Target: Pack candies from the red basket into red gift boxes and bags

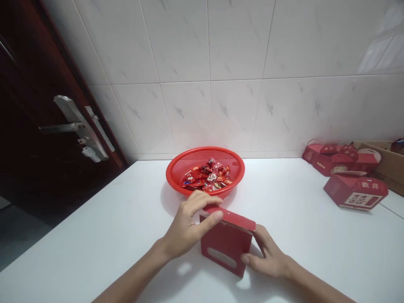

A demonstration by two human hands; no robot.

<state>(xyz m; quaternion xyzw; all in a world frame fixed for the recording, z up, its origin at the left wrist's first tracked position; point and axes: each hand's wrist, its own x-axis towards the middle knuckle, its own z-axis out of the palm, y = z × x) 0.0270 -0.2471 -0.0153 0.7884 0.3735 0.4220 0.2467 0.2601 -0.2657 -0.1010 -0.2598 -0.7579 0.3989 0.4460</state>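
Note:
A red cardboard box (225, 244) stands tilted on the white table, one panel facing me with a pale oval slot near its bottom edge. My left hand (192, 225) grips the box's top flap, thumb on the near side and fingers over the top. Around the box's right side my right hand (265, 254) is closed, with its thumb on the near panel and its fingers behind. Just beyond the box sits a red plastic basket (176, 166), with wrapped candies (210, 176) inside. The far side of the box is hidden.
On the right of the white table (94, 240) stand several red gift boxes (356, 193) with handles. An open brown carton (389, 168) is behind them at the right edge. A tiled wall (236, 113) borders the back; a dark door (28, 118) is at the left.

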